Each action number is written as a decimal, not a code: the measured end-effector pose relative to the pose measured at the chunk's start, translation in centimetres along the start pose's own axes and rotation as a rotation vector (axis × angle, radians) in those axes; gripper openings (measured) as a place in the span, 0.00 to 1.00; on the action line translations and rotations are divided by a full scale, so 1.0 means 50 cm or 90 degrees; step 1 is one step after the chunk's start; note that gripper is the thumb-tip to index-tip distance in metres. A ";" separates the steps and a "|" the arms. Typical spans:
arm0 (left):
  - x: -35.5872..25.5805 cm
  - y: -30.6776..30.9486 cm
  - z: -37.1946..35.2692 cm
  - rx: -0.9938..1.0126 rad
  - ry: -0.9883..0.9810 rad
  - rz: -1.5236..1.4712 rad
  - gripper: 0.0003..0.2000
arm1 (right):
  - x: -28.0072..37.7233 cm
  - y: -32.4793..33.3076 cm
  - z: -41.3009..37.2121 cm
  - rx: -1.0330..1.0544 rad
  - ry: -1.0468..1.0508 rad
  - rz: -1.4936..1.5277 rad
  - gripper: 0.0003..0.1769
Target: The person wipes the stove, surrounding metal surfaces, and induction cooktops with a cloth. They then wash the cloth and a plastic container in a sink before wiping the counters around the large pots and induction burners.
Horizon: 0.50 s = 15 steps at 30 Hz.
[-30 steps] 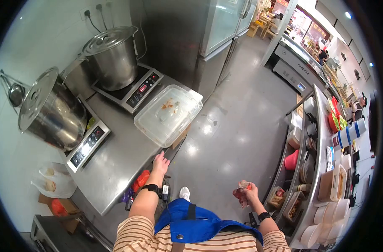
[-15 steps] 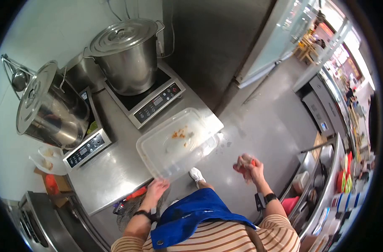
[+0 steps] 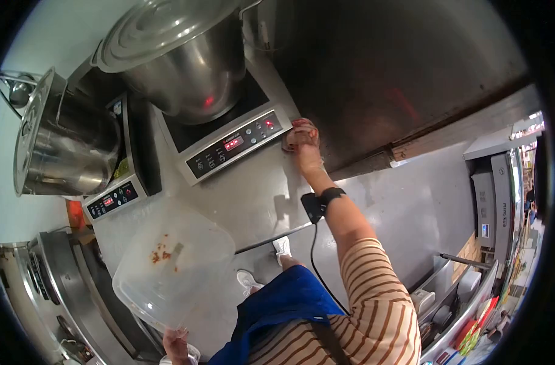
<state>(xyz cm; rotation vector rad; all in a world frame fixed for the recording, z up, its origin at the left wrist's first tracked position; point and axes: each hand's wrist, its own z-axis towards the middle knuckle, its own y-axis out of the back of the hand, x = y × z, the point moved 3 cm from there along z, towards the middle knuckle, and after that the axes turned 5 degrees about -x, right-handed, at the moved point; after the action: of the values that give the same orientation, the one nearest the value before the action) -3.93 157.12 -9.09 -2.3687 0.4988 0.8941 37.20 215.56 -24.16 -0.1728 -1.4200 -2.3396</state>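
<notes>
My left hand (image 3: 176, 345) pinches the near edge of a large translucent plastic lid (image 3: 198, 234), held out at the counter's front left. Orange food bits (image 3: 162, 254) lie on the lid. Beside the induction cooker (image 3: 238, 144), my right hand (image 3: 303, 135) presses a crumpled reddish-and-pale cloth (image 3: 289, 143) on the steel counter (image 3: 253, 204). The fingers are curled round the cloth and partly hide it.
A big lidded steel pot (image 3: 186, 79) stands on that cooker. Another steel pot (image 3: 76, 143) is at the left, by a second cooker (image 3: 113, 201). A dark steel panel (image 3: 374, 79) rises behind my right hand. Shelves with kitchenware (image 3: 454, 304) stand at the right.
My right hand has moved from over the floor to the counter beside the cooker. The lid has shifted left and towards me with my left hand. Red cooker displays now show.
</notes>
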 end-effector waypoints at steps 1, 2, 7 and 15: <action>0.002 0.013 -0.019 0.018 -0.008 -0.025 0.14 | 0.030 -0.004 0.007 0.051 0.054 0.000 0.20; 0.005 0.030 -0.030 0.007 0.031 -0.026 0.16 | 0.059 -0.004 0.011 0.102 0.109 0.000 0.19; 0.018 0.098 -0.040 -0.059 -0.056 -0.137 0.17 | 0.131 0.067 -0.028 0.099 0.473 -0.028 0.09; -0.012 0.186 -0.019 -0.081 -0.111 -0.166 0.23 | -0.038 0.358 -0.134 0.672 0.122 0.032 0.13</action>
<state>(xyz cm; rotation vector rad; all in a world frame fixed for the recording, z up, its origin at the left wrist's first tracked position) -8.63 149.41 -11.48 -2.3694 0.0630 1.0220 46.63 202.94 -13.21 0.2992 -2.2587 -1.2524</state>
